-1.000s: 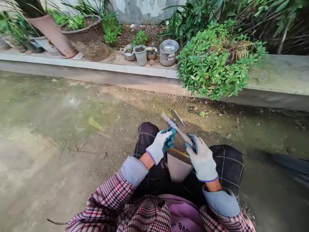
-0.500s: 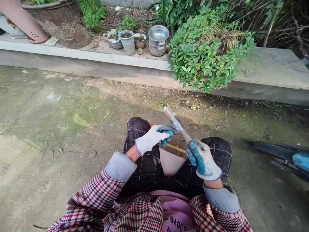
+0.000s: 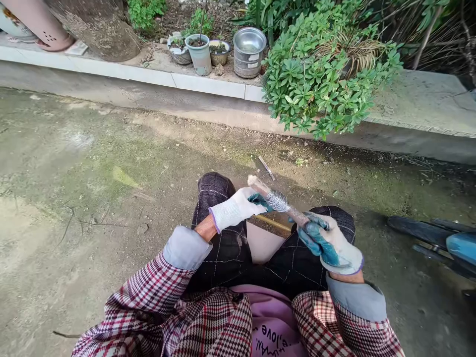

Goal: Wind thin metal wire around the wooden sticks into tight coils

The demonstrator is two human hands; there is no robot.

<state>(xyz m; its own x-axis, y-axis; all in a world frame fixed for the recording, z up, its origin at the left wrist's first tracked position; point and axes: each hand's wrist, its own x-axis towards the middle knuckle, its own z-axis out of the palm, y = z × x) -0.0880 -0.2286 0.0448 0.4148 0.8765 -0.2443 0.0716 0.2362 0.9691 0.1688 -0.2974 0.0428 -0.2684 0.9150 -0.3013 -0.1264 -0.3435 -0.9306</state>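
Observation:
My right hand [image 3: 330,243], in a white glove with a blue-green coated palm, is closed around the lower end of a wooden stick [image 3: 259,185]. The stick slants up and to the left above my knees. A band of thin silver wire [image 3: 278,201] is wound round its middle. My left hand [image 3: 247,202], gloved the same way, is at the wire's left side with its fingers bent together. Its fingertips are partly behind the stick, so what they pinch cannot be made out. Beneath the stick, between my knees, runs a yellow bar [image 3: 274,222] above a pale panel [image 3: 262,243].
A small wood splinter [image 3: 267,167] lies on the ground beyond the stick. Along the low ledge [image 3: 208,87] stand a metal pot [image 3: 249,59], a pale plant pot [image 3: 201,57] and a leafy bush [image 3: 323,89]. A blue-and-black wheeled thing [image 3: 439,235] is at the right.
My right hand has moved right and slightly down, and the stick lies at a flatter slant. The left hand has shifted a little under the wire band. The splinter on the ground now shows.

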